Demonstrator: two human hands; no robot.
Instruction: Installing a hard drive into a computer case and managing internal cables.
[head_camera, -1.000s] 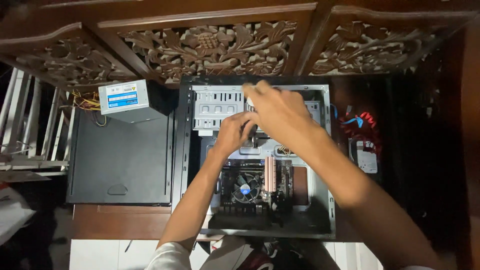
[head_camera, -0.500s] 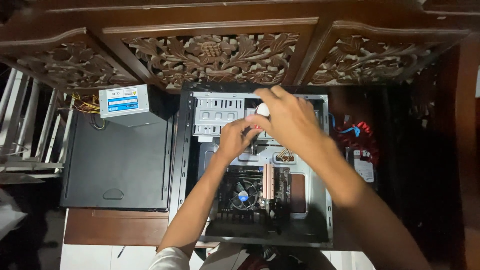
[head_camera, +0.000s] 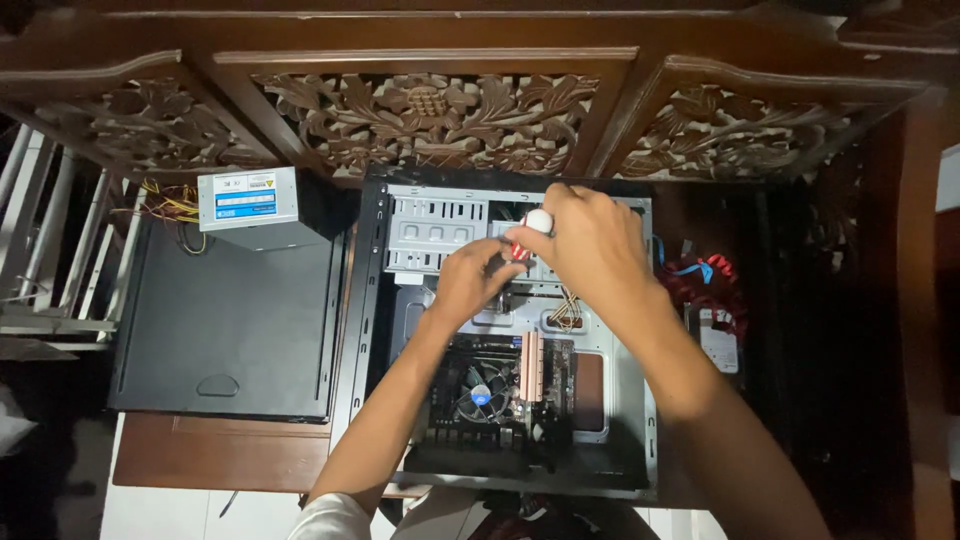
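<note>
Now we look down into the open computer case (head_camera: 630, 440), which lies flat on its side, and we take it as our landmark. Our right hand (head_camera: 590, 250) is closed around a screwdriver (head_camera: 530, 235) with a red and white handle, above the drive bay end of the case. Its long axis seems to point down into the case, so the tip is hidden from us. Our left hand (head_camera: 470, 285) is just beside it, fingers curled near the shaft; we cannot tell if it holds anything. We count one screwdriver, one processor fan (head_camera: 482, 392) in the case, one power supply (head_camera: 248, 198) and one black side panel (head_camera: 225, 325) left of the case.
</note>
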